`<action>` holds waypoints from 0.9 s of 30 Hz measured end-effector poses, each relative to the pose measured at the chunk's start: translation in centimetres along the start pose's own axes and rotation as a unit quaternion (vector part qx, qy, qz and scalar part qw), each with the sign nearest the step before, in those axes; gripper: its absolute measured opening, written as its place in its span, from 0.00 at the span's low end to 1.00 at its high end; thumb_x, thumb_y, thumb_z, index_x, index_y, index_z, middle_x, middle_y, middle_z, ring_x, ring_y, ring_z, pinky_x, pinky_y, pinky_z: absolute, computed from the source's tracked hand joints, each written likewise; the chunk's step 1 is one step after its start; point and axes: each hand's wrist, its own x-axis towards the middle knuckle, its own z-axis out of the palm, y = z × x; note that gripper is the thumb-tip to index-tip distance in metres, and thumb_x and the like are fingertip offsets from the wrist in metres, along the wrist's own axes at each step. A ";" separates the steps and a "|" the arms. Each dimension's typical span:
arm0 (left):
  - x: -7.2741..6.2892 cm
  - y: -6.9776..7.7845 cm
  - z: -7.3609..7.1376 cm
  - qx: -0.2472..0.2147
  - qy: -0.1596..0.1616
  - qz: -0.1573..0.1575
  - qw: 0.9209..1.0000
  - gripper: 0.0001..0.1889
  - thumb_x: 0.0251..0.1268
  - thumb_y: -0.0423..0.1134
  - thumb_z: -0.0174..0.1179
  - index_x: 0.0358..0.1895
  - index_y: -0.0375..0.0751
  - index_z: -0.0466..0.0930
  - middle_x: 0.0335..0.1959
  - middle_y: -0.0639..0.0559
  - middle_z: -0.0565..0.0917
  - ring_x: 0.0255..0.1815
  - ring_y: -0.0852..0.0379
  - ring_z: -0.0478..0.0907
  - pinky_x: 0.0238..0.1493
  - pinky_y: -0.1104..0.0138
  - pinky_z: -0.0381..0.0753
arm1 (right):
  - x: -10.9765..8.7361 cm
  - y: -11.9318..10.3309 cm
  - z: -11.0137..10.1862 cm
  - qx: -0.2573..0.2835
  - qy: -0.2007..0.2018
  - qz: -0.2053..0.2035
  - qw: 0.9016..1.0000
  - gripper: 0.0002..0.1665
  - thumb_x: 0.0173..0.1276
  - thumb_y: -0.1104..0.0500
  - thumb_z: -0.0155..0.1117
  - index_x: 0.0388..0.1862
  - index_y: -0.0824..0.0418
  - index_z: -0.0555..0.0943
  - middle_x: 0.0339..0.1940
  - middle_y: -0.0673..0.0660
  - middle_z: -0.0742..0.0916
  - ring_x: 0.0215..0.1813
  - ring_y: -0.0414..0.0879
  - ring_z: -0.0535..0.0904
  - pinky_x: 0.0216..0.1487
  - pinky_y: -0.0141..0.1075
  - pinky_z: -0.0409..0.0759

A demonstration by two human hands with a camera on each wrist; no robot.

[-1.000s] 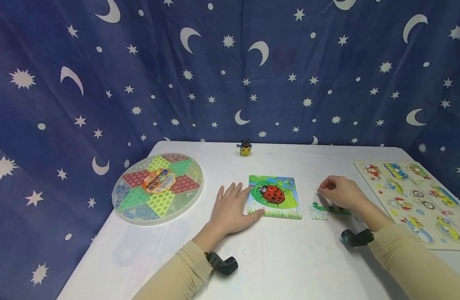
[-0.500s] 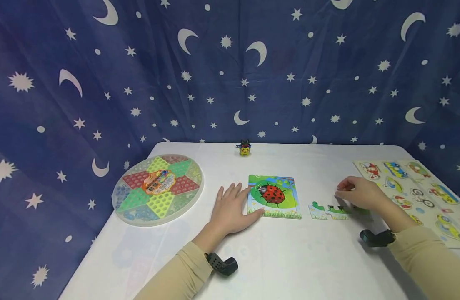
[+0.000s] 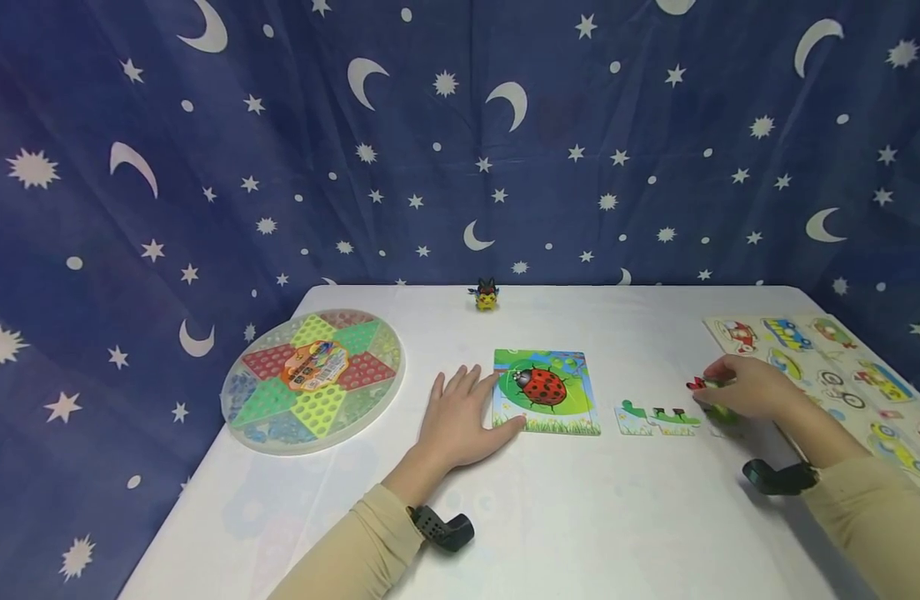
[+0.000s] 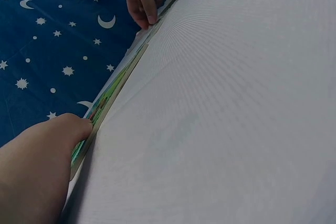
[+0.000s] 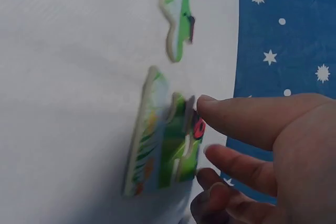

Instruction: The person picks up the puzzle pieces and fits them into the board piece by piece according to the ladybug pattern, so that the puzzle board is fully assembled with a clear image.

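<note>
My left hand (image 3: 463,421) lies with its fingers spread beside the square ladybug puzzle (image 3: 542,392), its thumb along the puzzle's lower left edge. In the left wrist view the thumb rests at the edge of that board. Farther right, my right hand (image 3: 752,390) pinches a small puzzle piece (image 3: 696,383) with red on it. The right wrist view shows the thumb (image 5: 236,116) at this piece, just over another piece (image 5: 144,140) with grass and flowers. Two joined grass pieces (image 3: 673,421) lie to the left of the right hand.
A round Chinese checkers board (image 3: 313,379) stands at the left. A wooden vehicle peg puzzle (image 3: 835,392) lies on the right. At the back is a small yellow and black figurine (image 3: 486,296), before a blue star curtain (image 3: 445,167).
My right hand has moved right from the grass pieces, uncovering them, and a red-marked piece now shows at its fingertips. The left hand has stayed in place.
</note>
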 end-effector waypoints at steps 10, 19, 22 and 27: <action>0.1 -0.1 -0.1 0.006 -0.005 -0.001 1.000 0.45 0.64 0.77 0.48 0.79 0.54 0.65 0.79 0.44 0.64 0.81 0.44 0.54 0.79 0.43 0.42 | -0.7 0.4 0.2 -0.011 0.012 0.028 0.999 0.46 0.63 0.42 0.74 0.56 0.82 0.71 0.48 0.78 0.79 0.45 0.68 0.77 0.41 0.56 0.79; 0.2 -0.1 0.0 0.009 -0.012 -0.004 1.000 0.46 0.64 0.78 0.47 0.79 0.55 0.64 0.79 0.45 0.63 0.81 0.45 0.53 0.79 0.44 0.41 | -0.5 0.2 0.6 0.015 0.008 0.070 0.997 0.47 0.61 0.44 0.75 0.58 0.82 0.69 0.47 0.77 0.77 0.45 0.67 0.74 0.41 0.55 0.77; 0.2 -0.1 0.0 0.006 -0.012 -0.004 1.000 0.46 0.64 0.78 0.48 0.79 0.55 0.65 0.79 0.45 0.63 0.81 0.45 0.53 0.79 0.44 0.41 | -0.4 0.2 0.7 0.024 0.012 0.082 0.996 0.48 0.60 0.44 0.76 0.59 0.81 0.69 0.47 0.76 0.77 0.45 0.67 0.74 0.40 0.53 0.77; 0.1 -0.1 -0.1 0.006 -0.009 -0.005 1.000 0.45 0.64 0.77 0.48 0.79 0.55 0.65 0.79 0.44 0.64 0.81 0.45 0.54 0.79 0.44 0.42 | 0.0 0.2 0.9 0.036 0.015 0.087 0.995 0.46 0.60 0.46 0.76 0.60 0.80 0.69 0.47 0.75 0.77 0.45 0.66 0.74 0.39 0.50 0.76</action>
